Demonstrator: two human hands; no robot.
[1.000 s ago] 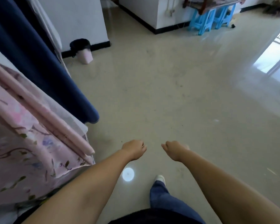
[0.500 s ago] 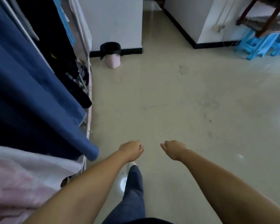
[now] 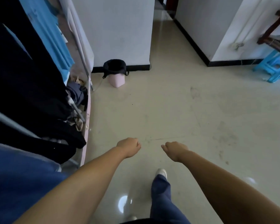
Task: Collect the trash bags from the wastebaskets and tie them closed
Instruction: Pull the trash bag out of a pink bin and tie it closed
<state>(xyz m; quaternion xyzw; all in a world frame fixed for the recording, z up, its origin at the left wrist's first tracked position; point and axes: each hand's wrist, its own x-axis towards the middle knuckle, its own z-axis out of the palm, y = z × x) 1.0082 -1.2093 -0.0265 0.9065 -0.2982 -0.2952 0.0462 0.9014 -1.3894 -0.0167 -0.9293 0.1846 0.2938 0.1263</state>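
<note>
Both grips hold nothing: left hand (image 3: 129,147) and right hand (image 3: 174,149) hang out in front over the floor (image 3: 192,113), near each other but apart, fingers curled under into loose fists. From above the fingertips are hidden, so whether they are pressed tight or just relaxed is hard to say.

Task item: pink wastebasket (image 3: 117,80) stands on the floor against the black skirting of the white wall (image 3: 120,29), just beside the clothes rack (image 3: 39,75) on the left. Its black trash bag (image 3: 115,67) is folded over the rim, mouth open, two loops drooping at the sides. Bag not lifted, not tied.

Change over the last second: the wastebasket has gone from small and far off at upper left to larger and close to centre. The pink flowered cloth that filled the left edge is gone; dark and blue clothes take its place. The blue stools (image 3: 275,68) have slid out to the right edge. One leg in blue trousers (image 3: 162,196) now leads with a white shoe. Hands keep the same pose throughout.

Reading: person is walking toward the wastebasket, approach phase only, still well apart from it. Collecting has not begun for this bag. Next step likely needs a few more paces, then a bend to reach the rim.
</note>
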